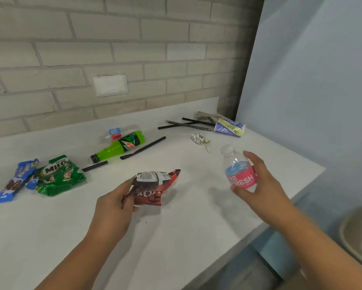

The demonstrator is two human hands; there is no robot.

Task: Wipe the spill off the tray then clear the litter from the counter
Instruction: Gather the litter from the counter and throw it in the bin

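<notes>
Litter pickup, desk [176,243]: red snack wrapper [153,189] pinched by left hand [111,208] fingers, capped water bottle [238,172] clasped at label by right hand [259,185] fingers; tray unseen; likely risk: crinkly wrapper slipping from shallow pinch back onto desk.

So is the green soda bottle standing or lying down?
Lying down. The green soda bottle rests on its side on the counter, with its dark cap end pointing left.

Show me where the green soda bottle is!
In the head view, the green plastic soda bottle lies on its side left of centre on the white counter, just beside a black straw.
</notes>
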